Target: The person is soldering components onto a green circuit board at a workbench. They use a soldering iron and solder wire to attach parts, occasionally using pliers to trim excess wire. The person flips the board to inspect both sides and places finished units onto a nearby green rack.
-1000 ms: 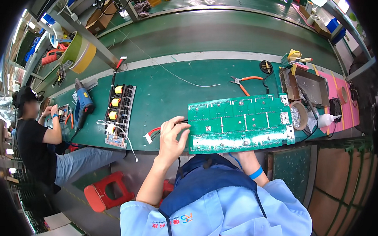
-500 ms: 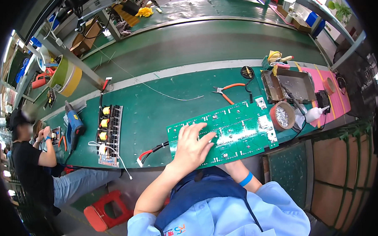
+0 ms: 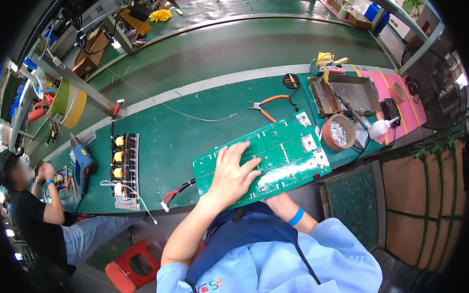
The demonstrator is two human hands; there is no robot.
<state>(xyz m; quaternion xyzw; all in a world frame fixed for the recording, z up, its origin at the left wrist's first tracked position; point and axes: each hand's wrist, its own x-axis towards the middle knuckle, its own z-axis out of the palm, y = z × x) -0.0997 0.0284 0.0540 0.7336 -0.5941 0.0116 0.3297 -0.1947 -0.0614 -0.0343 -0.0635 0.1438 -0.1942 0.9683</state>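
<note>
A large green circuit board [image 3: 280, 163] lies slanted in front of me, its near edge over the bench's front edge. My left hand [image 3: 232, 175] rests flat on the left part of its upper face, fingers spread. Below the near edge, my right hand [image 3: 279, 201] goes under the board, and its fingers are hidden. A blue band circles the right wrist. Red and black wires with a white connector [image 3: 164, 206] stick out from the board's left side. Beyond the far edge lie pliers [image 3: 267, 107] with orange handles.
To the left are a second board with yellow coils [image 3: 125, 171] and a blue heat gun [image 3: 83, 159]. At right stand a bowl of metal bits [image 3: 339, 133], a metal tray [image 3: 352, 94], a soldering iron [image 3: 353, 112] and a white squeeze bottle [image 3: 382, 127]. A co-worker [image 3: 39, 204] sits at far left.
The whole view has shifted, so the bench and board appear farther left. My left hand keeps about the same place on the board, and my right stays beneath it.
</note>
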